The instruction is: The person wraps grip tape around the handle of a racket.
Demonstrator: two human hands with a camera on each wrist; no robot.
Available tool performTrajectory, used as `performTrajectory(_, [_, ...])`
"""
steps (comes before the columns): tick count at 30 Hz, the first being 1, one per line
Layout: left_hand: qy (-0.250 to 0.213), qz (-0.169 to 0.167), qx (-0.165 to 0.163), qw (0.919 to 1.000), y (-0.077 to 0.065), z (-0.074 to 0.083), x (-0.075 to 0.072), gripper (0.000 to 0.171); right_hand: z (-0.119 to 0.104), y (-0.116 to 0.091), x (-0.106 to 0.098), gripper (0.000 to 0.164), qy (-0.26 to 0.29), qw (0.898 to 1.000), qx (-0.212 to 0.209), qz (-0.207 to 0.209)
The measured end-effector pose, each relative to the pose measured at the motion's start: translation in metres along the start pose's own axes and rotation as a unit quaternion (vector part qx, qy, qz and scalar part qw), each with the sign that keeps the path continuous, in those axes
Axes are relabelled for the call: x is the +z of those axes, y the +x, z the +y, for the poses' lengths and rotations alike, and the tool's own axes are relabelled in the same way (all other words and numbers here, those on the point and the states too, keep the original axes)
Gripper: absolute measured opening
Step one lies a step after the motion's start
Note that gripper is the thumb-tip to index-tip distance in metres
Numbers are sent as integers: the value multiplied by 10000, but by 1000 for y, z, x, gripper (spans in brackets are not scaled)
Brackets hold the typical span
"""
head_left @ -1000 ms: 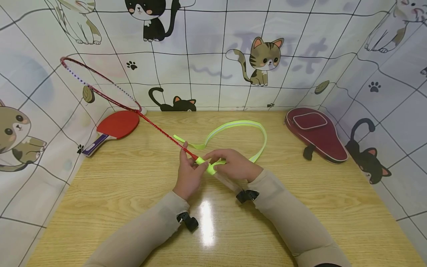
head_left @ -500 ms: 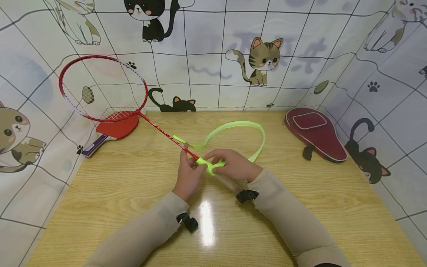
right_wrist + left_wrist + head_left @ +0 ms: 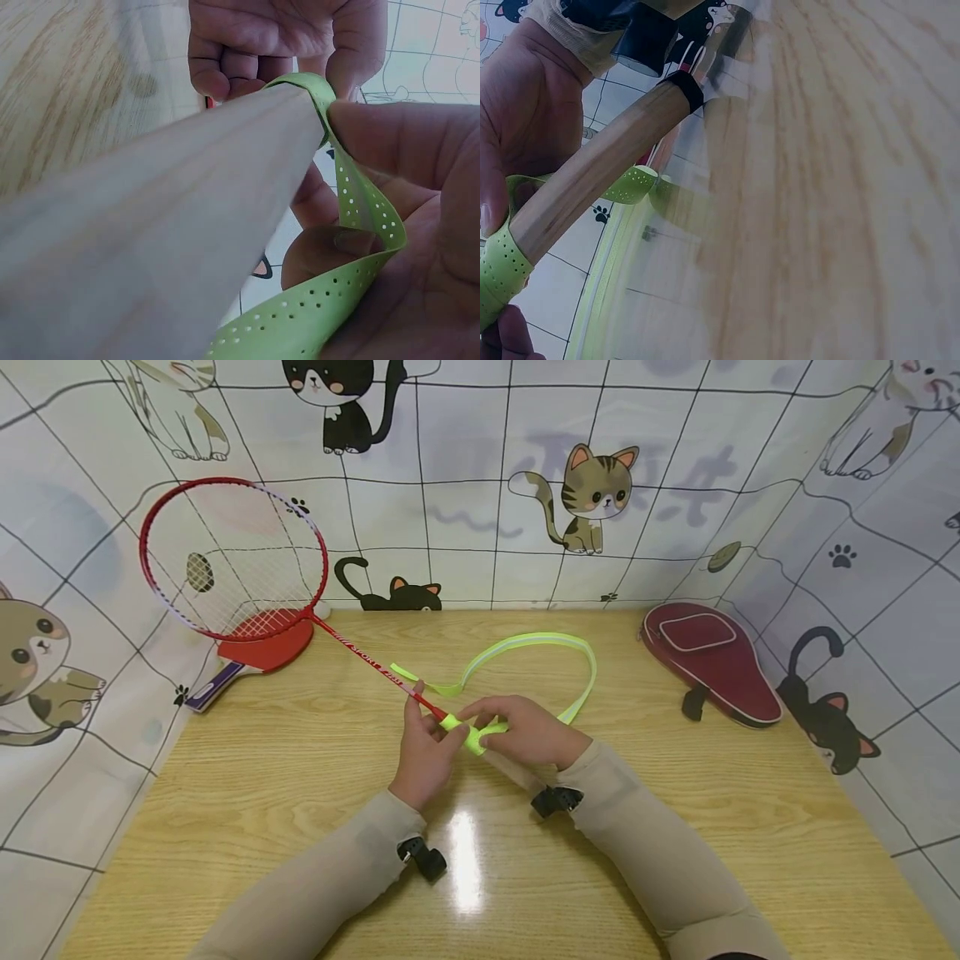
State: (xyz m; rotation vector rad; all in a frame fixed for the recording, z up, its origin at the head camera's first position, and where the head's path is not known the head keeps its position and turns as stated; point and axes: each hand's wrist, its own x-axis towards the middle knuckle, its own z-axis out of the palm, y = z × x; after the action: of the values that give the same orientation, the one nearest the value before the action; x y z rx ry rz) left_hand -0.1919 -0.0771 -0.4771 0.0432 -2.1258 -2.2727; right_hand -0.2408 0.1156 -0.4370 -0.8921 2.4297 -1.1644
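The left hand [image 3: 422, 760] grips the badminton racket [image 3: 367, 657] at the top of its wooden handle [image 3: 604, 163], the red shaft running out beyond the fingers. Just beside it, the right hand [image 3: 528, 732] pinches perforated yellow-green overgrip tape [image 3: 311, 306], wrapped round the handle between both hands and looping away past the right one.

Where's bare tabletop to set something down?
Free: wooden tabletop between right beige sleeve and maroon paddle-shaped case; between left beige sleeve and red paddle.
Crowded: centre, with left hand, right hand, red badminton racket, neon-yellow perforated tape.
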Motion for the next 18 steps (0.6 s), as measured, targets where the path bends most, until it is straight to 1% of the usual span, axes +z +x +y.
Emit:
performTrajectory(6, [43,30,-31,10000,-1,2,1,95,0,0,-1,49,89,9999,30,46])
performTrajectory(10, [127,79,-45,9999,0,2,1,96,-1,0,-1,48,141,9998,102,-17])
performTrajectory(18, [10,73,-2,10000,-1,2,0,94,-1,-1,-1,48,323,9991,207,-153])
